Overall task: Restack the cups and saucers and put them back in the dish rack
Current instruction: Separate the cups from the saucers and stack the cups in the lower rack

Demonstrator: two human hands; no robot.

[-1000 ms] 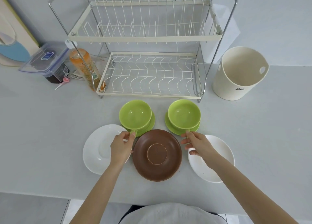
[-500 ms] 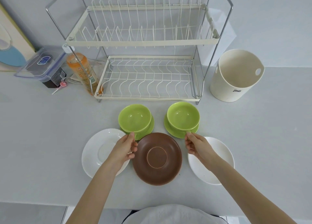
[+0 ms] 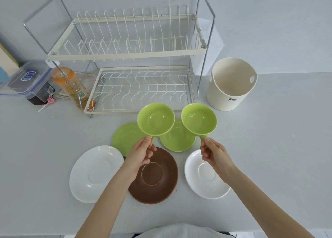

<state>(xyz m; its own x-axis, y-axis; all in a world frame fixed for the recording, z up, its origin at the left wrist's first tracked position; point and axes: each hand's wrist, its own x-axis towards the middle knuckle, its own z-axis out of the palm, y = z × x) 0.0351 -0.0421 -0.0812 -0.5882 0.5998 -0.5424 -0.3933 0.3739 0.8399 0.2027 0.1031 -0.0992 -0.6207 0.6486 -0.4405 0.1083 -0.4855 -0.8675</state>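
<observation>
My left hand [image 3: 141, 152] pinches the handle of the left green cup [image 3: 156, 119] and holds it in the air. My right hand [image 3: 213, 152] grips the handle of the right green cup [image 3: 199, 118], also lifted. Below them two green saucers lie bare on the counter, one at left [image 3: 125, 139] and one at right [image 3: 177, 140]. A brown saucer [image 3: 161, 182] lies in the middle front, flanked by a white saucer on the left [image 3: 93, 173] and another on the right [image 3: 204, 176]. The two-tier wire dish rack [image 3: 125, 55] stands behind, with nothing in it.
A cream utensil holder [image 3: 230, 87] stands right of the rack. Left of the rack are an orange bottle [image 3: 70, 83], a clear lidded box [image 3: 25, 79] on a dark box, and a small pink item [image 3: 50, 100]. The counter's front edge runs near my body.
Both hands took the cup handles and lifted the two green cups off their saucers, bringing them up and slightly right. The green saucers now lie uncovered.
</observation>
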